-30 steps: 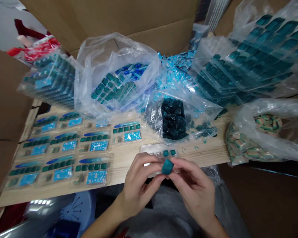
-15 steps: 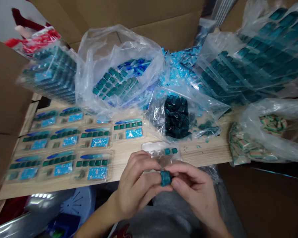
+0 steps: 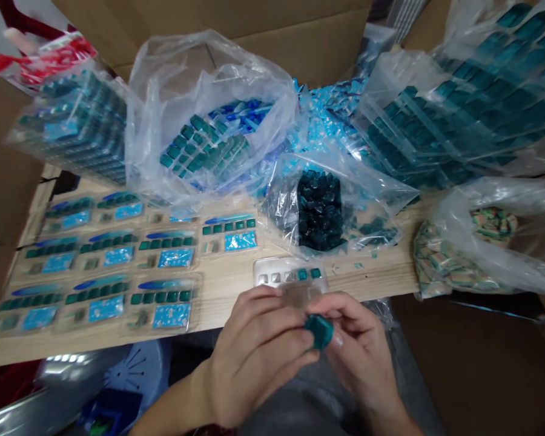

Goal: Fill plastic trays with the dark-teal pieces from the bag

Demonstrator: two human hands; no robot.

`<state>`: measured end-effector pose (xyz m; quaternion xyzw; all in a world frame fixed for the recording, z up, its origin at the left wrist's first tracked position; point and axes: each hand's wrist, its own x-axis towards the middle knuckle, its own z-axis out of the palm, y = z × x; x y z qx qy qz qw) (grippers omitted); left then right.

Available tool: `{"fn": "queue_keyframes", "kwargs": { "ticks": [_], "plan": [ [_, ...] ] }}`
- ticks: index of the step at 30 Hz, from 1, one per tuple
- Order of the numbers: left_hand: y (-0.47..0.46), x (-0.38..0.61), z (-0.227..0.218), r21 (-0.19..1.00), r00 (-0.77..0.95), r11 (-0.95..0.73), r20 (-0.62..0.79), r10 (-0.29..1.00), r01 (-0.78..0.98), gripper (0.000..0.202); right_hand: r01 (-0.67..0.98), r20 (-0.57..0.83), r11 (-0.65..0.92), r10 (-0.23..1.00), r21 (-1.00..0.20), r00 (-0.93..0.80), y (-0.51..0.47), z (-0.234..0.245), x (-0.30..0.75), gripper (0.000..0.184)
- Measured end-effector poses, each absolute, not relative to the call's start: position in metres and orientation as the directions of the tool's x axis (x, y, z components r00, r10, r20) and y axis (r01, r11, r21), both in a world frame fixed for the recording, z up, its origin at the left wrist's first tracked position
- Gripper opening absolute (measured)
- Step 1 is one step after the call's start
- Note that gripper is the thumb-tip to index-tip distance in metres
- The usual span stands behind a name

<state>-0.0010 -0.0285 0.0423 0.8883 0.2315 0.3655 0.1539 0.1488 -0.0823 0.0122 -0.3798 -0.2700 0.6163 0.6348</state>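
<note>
Between my two hands is a small teal square piece (image 3: pixel 319 332), glossy and tilted. My left hand (image 3: pixel 266 351) is closed, its fingertips pressed against the piece's left side. My right hand (image 3: pixel 358 345) pinches it from the right with thumb and fingers. Just beyond my hands, a clear plastic tray (image 3: pixel 262 266) lies on the wooden table, partly hidden by my fingers. Two teal squares (image 3: pixel 309 274) sit in the right end of its top row; the other visible pockets there hold nothing. Behind it stands an open clear bag (image 3: pixel 281 206) of dark teal pieces (image 3: pixel 319 212).
Rows of filled trays (image 3: pixel 163 297) cover the wooden table (image 3: pixel 227 284) at left, with a tall stack of trays (image 3: pixel 82 127) behind. A large bag (image 3: pixel 140 121) holds teal and blue pieces. At right are a bag of striped pieces (image 3: pixel 454 260) and bagged teal sheets (image 3: pixel 454 121).
The teal piece has moved slightly right and turned between my fingers. My left hand has shifted right with it, and more of the tray's top row shows. The whole view has shifted a little.
</note>
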Motion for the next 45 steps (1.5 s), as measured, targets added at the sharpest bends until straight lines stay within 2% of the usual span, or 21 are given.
{"fn": "queue_keyframes", "kwargs": {
  "ticks": [5,10,12,15,17,20,23,26,32,38,42,44,45],
  "plan": [
    [-0.028,-0.004,0.04,0.488,0.689,-0.828,0.5,0.524,0.276,0.011,-0.747,-0.22,-0.168,0.975,-0.644,-0.03,-0.078,0.015,0.151,0.014],
    [-0.024,-0.003,0.037,0.561,0.689,-0.8,0.493,0.531,0.215,0.007,-0.74,-0.232,-0.167,0.973,-0.652,-0.015,-0.08,0.004,0.158,0.018],
    [-0.017,0.0,0.034,0.599,0.658,-0.762,0.474,0.585,0.246,0.008,-0.652,-0.262,-0.165,0.964,-0.74,0.054,-0.086,-0.009,0.168,0.02],
    [0.007,0.011,0.024,0.606,0.635,-0.706,0.393,0.666,0.366,0.009,-0.31,-0.328,-0.241,0.906,-0.92,0.267,-0.095,-0.036,0.192,0.019],
    [0.031,0.025,0.014,0.534,0.677,-0.745,0.375,0.633,0.401,0.012,-0.044,-0.254,-0.262,0.863,-0.964,0.438,-0.096,-0.053,0.21,0.019],
    [0.067,0.055,-0.003,0.365,0.771,-0.816,0.303,0.56,0.448,0.019,0.269,-0.031,-0.248,0.787,-0.931,0.616,-0.088,-0.07,0.229,0.021],
    [0.094,0.088,-0.014,0.154,0.774,-0.772,0.055,0.63,0.617,0.035,0.427,0.136,-0.206,0.753,-0.881,0.644,-0.076,-0.076,0.233,0.028],
    [0.108,0.115,-0.019,0.008,0.701,-0.703,-0.074,0.709,0.712,0.047,0.472,0.179,-0.173,0.771,-0.865,0.612,-0.073,-0.076,0.228,0.028],
    [0.122,0.136,-0.016,-0.06,0.681,-0.69,-0.12,0.723,0.722,0.037,0.438,0.155,-0.158,0.788,-0.885,0.596,-0.085,-0.072,0.22,0.024],
    [0.125,0.131,-0.009,-0.023,0.72,-0.729,-0.138,0.68,0.684,0.039,0.323,0.16,-0.05,0.792,-0.945,0.589,-0.091,-0.054,0.214,0.017],
    [0.129,0.119,-0.002,0.111,0.761,-0.753,-0.11,0.639,0.648,0.029,0.006,-0.015,-0.021,0.855,-1.0,0.519,-0.092,-0.033,0.203,0.014],
    [0.131,0.108,0.004,0.189,0.779,-0.758,-0.071,0.624,0.624,0.023,-0.235,-0.118,-0.024,0.911,-0.972,0.394,-0.089,-0.025,0.195,0.016],
    [0.133,0.102,0.006,0.269,0.781,-0.746,-0.04,0.623,0.609,0.021,-0.359,-0.157,-0.029,0.93,-0.933,0.332,-0.085,-0.022,0.191,0.018]
  ]
}}
